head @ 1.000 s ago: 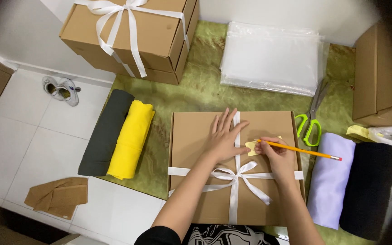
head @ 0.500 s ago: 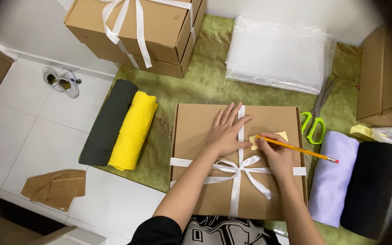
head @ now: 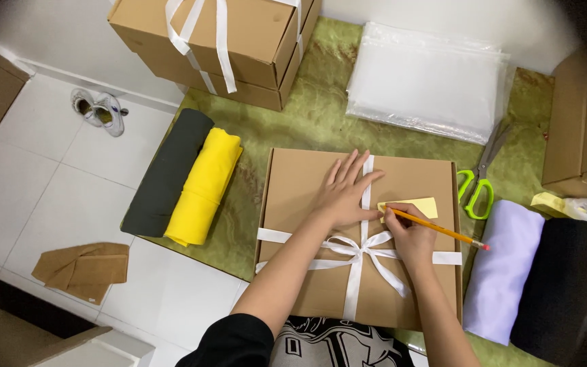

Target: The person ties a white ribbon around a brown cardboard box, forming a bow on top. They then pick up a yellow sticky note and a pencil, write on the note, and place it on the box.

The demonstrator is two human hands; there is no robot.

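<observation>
Writing on yellow sticky note (head: 412,206), centre-right of frame, atop ribboned cardboard box (head: 358,234).
My left hand (head: 343,194) lay spread flat, steadying the lid; my right hand (head: 409,234) pinched the pencil (head: 443,230). Note judged light, flimsy; best lifted by a free edge.

Note (head: 416,206) on box (head: 300,204); scissors (head: 478,183) right of it; fabric rolls (head: 185,183) left.
</observation>
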